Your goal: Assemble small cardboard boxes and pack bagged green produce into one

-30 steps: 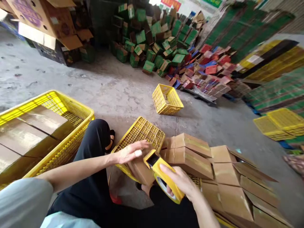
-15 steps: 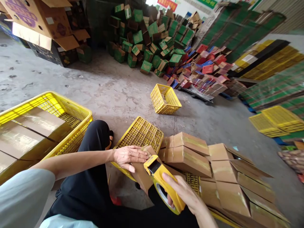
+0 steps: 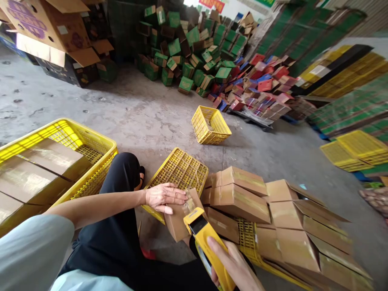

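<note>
My left hand (image 3: 166,197) lies flat with its fingers stretched out on top of a small cardboard box (image 3: 176,225). Shiny clear tape shows on the box's top edge. The box stands on an upturned yellow plastic crate (image 3: 178,165). In my right hand (image 3: 232,258) is a yellow tape dispenser (image 3: 209,238), with my fingers wrapped round its body and its head against the box's near right side. A tape roll partly shows beneath my fingers.
Taped boxes (image 3: 242,200) and boxes with raised flaps (image 3: 294,238) lie on the right. A yellow crate (image 3: 110,146) on the left holds closed boxes (image 3: 33,178). Further off stand a small yellow crate (image 3: 209,131) and a heap of green boxes (image 3: 186,84).
The tape dispenser in my right hand has moved down along the box, toward me. More of the taped top edge shows. My left hand has shifted slightly left.
</note>
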Demonstrator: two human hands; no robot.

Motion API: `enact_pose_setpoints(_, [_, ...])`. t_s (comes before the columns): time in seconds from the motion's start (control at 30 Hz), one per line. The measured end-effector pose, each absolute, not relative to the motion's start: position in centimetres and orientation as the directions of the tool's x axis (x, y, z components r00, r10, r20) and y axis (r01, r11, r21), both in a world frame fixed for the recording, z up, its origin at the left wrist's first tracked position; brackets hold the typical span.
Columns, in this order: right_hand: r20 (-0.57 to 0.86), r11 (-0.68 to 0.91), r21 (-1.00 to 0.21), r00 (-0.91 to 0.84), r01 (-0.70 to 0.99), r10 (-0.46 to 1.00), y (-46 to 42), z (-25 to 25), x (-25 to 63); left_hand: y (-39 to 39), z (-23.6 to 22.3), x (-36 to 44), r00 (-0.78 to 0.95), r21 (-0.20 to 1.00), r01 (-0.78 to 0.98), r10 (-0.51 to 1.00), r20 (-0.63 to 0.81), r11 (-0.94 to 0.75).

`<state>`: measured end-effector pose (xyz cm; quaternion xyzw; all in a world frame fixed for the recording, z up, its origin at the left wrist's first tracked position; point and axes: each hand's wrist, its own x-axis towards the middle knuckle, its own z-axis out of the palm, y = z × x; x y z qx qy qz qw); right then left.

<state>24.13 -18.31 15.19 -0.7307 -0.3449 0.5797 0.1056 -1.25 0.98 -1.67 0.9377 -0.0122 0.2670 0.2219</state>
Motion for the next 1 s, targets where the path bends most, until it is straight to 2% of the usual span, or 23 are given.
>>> enact_pose_setpoints(0.17, [-0.761,-0.748,-0.564,0.130,0.351,0.635,-19.3,14.2,23.7,0.6,0.1,-0.8,0.864,0.424,-0.148,0.091,0.496,-0.894])
enact_pose_setpoints(0.4, [-0.734,-0.723,-0.625,0.093,0.294,0.673,-19.1,13.4,23.7,1.1,3.2,1.0,0.889,0.360,-0.201,-0.016,0.457,-0.911])
enact_pose_setpoints(0.57, [-0.756,-0.743,-0.592,0.104,0.312,0.646,-19.3,12.8,24.3,0.8,3.5,2.1,0.906,0.419,-0.306,-0.127,0.404,-0.855])
enact_pose_setpoints(0.7, [-0.756,-0.741,-0.588,0.104,0.326,0.646,-19.6,12.5,24.8,1.4,3.2,2.3,0.916,0.473,-0.297,-0.109,0.385,-0.830])
enact_pose_setpoints(1.0, [-0.776,-0.766,-0.565,0.119,0.306,0.619,-20.7,12.6,25.8,2.9,3.3,2.9,0.940,0.511,-0.259,-0.093,0.328,-0.820])
